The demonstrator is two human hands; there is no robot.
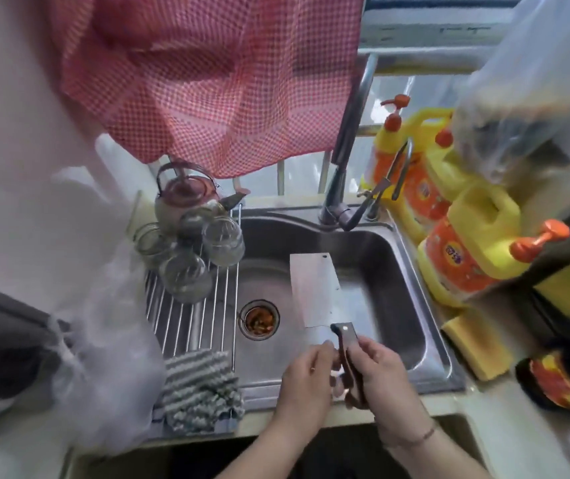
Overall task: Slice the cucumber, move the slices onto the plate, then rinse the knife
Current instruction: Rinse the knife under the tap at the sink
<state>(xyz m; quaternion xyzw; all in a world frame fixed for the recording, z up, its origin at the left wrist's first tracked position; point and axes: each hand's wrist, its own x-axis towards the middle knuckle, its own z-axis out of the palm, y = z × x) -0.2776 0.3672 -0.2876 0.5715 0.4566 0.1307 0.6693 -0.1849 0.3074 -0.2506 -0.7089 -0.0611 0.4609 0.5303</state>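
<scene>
A cleaver-style knife with a broad steel blade and a dark handle is held over the steel sink, blade pointing away from me. My right hand grips the handle. My left hand touches the handle from the left side, fingers curled around it. The faucet rises at the back of the sink; no water stream is visible. The cucumber, slices and plate are out of view.
A wire rack over the sink's left side holds glass jars, a kettle and a striped cloth. Yellow detergent bottles and a sponge stand on the right. A red checked cloth hangs above. The drain strainer holds scraps.
</scene>
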